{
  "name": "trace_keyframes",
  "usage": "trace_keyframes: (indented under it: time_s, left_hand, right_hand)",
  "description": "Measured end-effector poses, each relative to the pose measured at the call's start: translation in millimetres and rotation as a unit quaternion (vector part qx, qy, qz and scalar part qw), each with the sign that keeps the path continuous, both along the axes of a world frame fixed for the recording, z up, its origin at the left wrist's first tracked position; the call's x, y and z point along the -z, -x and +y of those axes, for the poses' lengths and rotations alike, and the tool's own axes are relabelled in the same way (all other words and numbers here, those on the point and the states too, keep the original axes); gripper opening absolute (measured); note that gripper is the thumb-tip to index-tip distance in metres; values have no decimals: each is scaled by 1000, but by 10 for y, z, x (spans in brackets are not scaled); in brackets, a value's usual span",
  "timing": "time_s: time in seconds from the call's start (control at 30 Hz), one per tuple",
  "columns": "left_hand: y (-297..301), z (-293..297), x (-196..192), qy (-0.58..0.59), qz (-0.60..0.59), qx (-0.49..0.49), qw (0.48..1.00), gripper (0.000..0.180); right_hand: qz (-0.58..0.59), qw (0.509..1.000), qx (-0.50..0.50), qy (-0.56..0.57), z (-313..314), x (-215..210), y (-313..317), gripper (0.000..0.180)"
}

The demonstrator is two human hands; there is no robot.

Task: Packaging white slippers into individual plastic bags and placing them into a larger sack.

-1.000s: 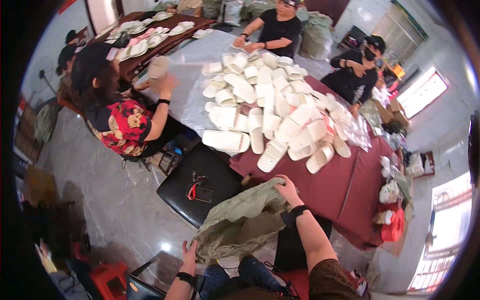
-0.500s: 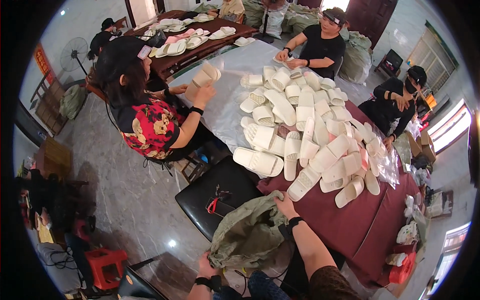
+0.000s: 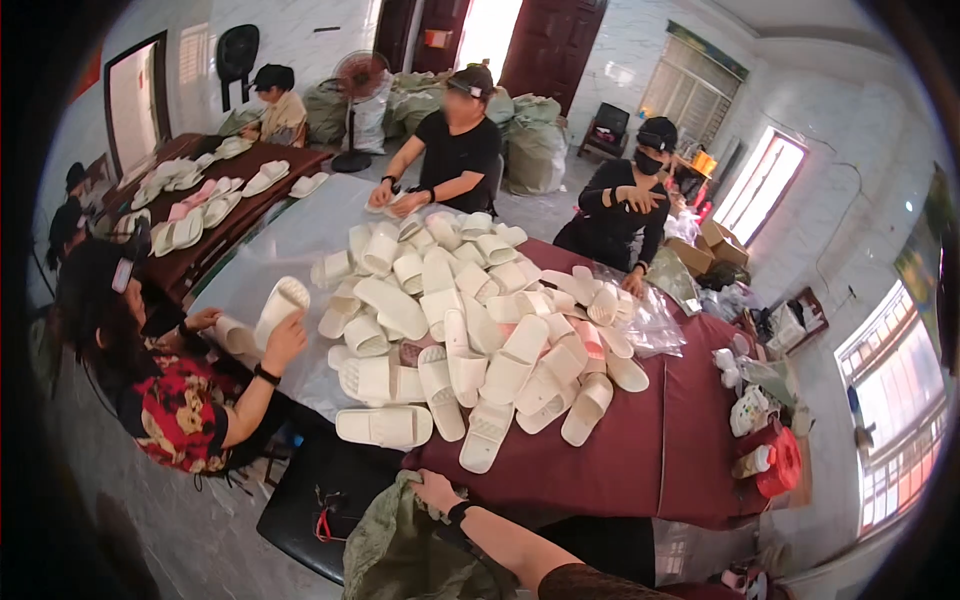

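Olive-green woven sack at the lower edge, bunched, top hem pinched in the grip of the right hand, fingers curled shut on the cloth, just below the near edge of the bench draped in dark red cloth. Left hand out of sight. Heaped across the bench top, cream-white slippers, some stacked in pairs, some loose along the near side. Clear plastic bags crumpled at the far right of the heap. Red round container and a white bottle beyond the bench's right end. Black stool just left of the sack, red-handled tool lying on it. Bulging green sacks piled by the dark doors at the back. Brown cartons near the bright window.
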State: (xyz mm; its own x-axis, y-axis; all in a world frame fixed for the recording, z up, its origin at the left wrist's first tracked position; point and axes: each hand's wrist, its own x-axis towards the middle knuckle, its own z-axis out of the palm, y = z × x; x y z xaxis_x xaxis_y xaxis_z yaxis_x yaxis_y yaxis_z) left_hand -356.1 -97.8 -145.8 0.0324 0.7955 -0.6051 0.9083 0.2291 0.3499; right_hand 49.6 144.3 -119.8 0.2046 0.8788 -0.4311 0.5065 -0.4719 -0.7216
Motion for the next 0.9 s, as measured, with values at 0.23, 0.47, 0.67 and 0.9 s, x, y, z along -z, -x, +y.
trace_keyframes:
  time_s: [0.23, 0.47, 0.67, 0.9]
  left_hand:
    - [-586, 503, -848, 148, -349, -485, 788, 70]
    - [126, 834, 129, -145, -213, -453, 853, 39]
    - [-3, 376, 511, -95, -142, -444, 879, 41]
    - [-388, -150, 883, -30, -111, -511, 852, 34]
  right_hand:
    - [-69, 997, -44, -12, 5, -123, -505, 63]
    - [-177, 981, 33, -73, 298, -264, -781, 48]
    - [-250, 964, 52, -71, 247, -192, -319, 42]
    - [-180, 975, 129, -28, -74, 279, -704, 36]
